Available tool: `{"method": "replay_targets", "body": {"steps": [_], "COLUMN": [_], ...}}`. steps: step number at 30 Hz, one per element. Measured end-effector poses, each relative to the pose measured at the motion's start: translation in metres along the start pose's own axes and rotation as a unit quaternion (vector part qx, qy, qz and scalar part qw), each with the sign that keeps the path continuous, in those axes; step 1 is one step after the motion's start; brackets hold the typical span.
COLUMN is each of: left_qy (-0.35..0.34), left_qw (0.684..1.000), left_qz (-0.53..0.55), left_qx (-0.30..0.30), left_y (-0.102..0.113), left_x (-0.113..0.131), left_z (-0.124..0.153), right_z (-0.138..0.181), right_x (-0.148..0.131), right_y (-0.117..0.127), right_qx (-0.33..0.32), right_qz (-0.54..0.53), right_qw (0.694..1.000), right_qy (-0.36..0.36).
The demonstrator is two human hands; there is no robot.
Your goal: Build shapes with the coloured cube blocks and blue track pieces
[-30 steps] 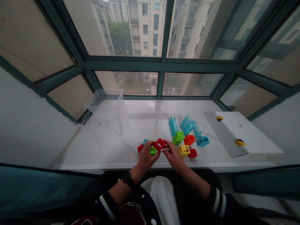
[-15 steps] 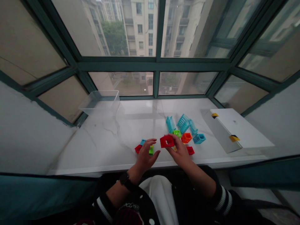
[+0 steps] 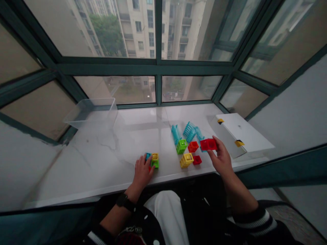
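My right hand (image 3: 221, 158) pinches a red building block (image 3: 208, 144) between thumb and fingers, raised above the right side of the loose pieces. My left hand (image 3: 143, 170) rests on a small cluster of blocks near the front edge, its thumb and fingers around them. In that cluster a yellow block (image 3: 155, 156), a green block (image 3: 155, 164) and a blue block (image 3: 148, 156) show; a bit of red is mostly hidden under the hand. Between the hands stand a yellow block (image 3: 186, 160), a green block (image 3: 182, 146), an orange-red block (image 3: 193, 147) and a smaller red block (image 3: 197, 160).
Behind the blocks lie translucent blue ribbed pieces (image 3: 189, 131). A clear plastic bin (image 3: 92, 114) stands at the back left of the white marbled ledge (image 3: 122, 143). On the right sits a white box (image 3: 245, 132) with yellow-black corners. Windows border the back.
My right hand has carried the red block to the right, uncovering the yellow block. My left hand has come down and closed around the cluster. The camera view has turned right.
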State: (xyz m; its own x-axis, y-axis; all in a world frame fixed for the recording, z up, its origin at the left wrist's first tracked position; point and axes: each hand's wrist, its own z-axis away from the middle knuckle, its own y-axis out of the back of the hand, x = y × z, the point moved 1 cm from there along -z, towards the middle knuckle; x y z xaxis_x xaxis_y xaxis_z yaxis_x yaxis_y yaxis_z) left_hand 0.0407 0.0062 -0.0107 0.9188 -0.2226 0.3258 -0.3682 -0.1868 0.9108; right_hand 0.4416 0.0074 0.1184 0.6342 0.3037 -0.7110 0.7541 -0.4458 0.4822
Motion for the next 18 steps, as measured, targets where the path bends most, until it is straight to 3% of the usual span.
{"method": "replay_targets", "body": {"steps": [6, 11, 18], "left_qy": [-0.011, -0.016, -0.011], "left_qw": [0.999, 0.999, 0.999], "left_qz": [-0.029, -0.03, -0.024], "left_qx": [-0.021, -0.025, -0.029], "left_y": [-0.009, -0.007, -0.006], "left_x": [0.0, 0.0, 0.001], "left_z": [0.001, 0.0, 0.002], "right_z": [0.023, 0.041, 0.053], "right_x": [0.038, 0.075, 0.102], "right_y": [0.006, -0.009, -0.029], "right_qx": [-0.07, -0.138, -0.164], "right_qz": [0.065, 0.076, 0.085], "right_qw": [0.995, 0.986, 0.979], "right_qy": [-0.032, -0.061, -0.083]}}
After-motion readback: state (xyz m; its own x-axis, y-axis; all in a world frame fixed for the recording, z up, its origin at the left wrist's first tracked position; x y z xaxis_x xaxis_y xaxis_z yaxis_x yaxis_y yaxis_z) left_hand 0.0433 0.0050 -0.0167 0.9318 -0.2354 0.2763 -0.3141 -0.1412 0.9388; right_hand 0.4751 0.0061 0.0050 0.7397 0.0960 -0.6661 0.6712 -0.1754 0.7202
